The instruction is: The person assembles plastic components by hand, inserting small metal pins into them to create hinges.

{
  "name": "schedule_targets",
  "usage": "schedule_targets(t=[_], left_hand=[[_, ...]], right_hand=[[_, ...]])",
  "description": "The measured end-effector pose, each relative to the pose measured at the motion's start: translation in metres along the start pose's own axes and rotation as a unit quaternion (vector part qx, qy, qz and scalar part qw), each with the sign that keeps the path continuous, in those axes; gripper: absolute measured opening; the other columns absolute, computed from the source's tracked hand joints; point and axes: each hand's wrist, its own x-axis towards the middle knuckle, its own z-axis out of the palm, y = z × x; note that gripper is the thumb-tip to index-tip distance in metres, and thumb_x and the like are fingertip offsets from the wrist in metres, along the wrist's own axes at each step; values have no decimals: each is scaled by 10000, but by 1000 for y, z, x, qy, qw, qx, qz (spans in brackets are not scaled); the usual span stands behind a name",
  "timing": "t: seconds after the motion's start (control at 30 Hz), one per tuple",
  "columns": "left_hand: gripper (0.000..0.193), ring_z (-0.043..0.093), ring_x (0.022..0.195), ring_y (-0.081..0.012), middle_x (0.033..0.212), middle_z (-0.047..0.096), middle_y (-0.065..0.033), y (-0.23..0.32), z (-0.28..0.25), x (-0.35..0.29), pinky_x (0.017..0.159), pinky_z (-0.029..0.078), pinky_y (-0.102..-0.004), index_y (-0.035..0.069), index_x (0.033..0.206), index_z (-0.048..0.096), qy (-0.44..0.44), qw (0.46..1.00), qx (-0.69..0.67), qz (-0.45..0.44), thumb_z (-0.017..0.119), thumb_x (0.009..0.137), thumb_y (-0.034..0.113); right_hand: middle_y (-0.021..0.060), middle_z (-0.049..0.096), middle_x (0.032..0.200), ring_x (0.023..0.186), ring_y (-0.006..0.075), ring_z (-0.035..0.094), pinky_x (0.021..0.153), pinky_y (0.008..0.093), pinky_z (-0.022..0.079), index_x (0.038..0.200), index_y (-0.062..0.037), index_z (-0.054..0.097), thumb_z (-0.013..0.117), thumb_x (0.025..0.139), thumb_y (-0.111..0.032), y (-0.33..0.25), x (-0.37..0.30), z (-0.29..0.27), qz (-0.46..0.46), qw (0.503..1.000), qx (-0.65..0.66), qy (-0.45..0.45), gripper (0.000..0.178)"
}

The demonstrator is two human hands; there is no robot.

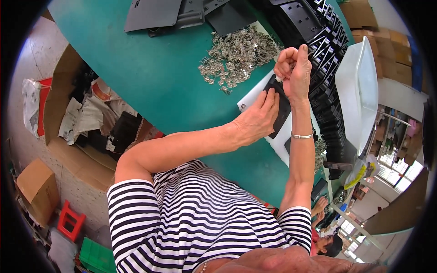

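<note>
Head view showed our left hand (pixel 257 119) pressed flat, fingers released, on a black plastic plate (pixel 278 111) lying on a white sheet (pixel 255 93) on the green table (pixel 150 77). At twelve o'clock from it, our right hand (pixel 293 70) pinched a small metal clip (pixel 278 78), the clip pile (pixel 236 54) at ten o'clock.

I'm seeing a flat black plastic plate (pixel 280 109) lying on a white sheet at the green table's right side, while a small pale clip (pixel 279 78) is sitting pinched just beyond its far end.
</note>
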Motion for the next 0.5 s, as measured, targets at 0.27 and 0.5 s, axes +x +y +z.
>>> schedule_targets(t=[0.27,0.5], left_hand=[[634,475,1256,-385,1292,559,-229,0,5,2,1057,362,-440,-74,1204,595,14,1000,10,3,555,860,457],[572,479,1249,-395,1286,563,-225,-4,-3,3,1063,357,-449,-67,1188,616,-17,1000,-1,19,562,851,391]], right_hand=[[-55,324,478,431,47,291,422,221,263,709,6,576,336,1029,-519,4,-5,8,-20,995,-93,18,660],[-19,463,523,453,44,337,443,220,246,637,4,554,323,1047,-450,10,-19,15,-123,964,-232,31,654]])
